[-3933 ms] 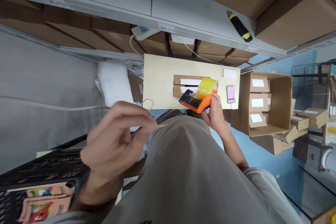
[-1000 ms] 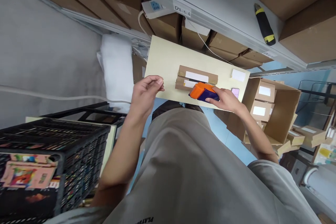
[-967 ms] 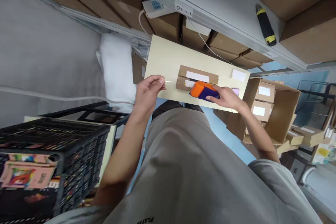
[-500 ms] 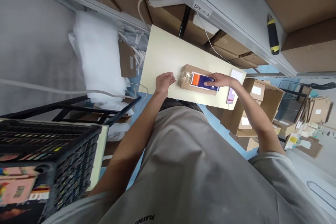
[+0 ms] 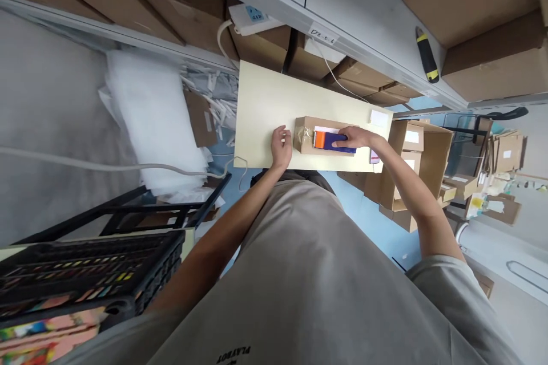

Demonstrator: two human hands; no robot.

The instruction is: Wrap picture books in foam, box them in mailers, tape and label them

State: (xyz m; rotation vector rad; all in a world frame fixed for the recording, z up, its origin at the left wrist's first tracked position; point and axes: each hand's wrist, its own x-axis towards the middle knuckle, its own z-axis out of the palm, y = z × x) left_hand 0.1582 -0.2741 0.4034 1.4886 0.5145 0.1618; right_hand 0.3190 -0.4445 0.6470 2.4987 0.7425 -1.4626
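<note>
A taped cardboard box (image 5: 305, 147) lies lengthwise on the pale yellow tabletop (image 5: 257, 102). Clear shiny tape covers its left end. On top of the box rests a blue and orange tape dispenser (image 5: 322, 140), its toothed orange end pointing left and a white label partly showing behind it. My right hand (image 5: 351, 137) is closed round the blue body from the right. Just left of the box, over the tabletop, is my left hand (image 5: 281, 148), fingers loosely curled and apart, with nothing visible in them.
A phone (image 5: 374, 156) and a white card (image 5: 379, 118) lie at the table's right end. Above runs a grey shelf with a utility knife (image 5: 427, 56). A large open carton (image 5: 432, 165) stands right; a black crate (image 5: 141, 279) and white packing sheets (image 5: 149, 120) are left.
The view has shifted and turned slightly. My left hand has swung more upright beside the box, its fingers now pointing away from me. My right hand keeps hold of the tape dispenser on the box.
</note>
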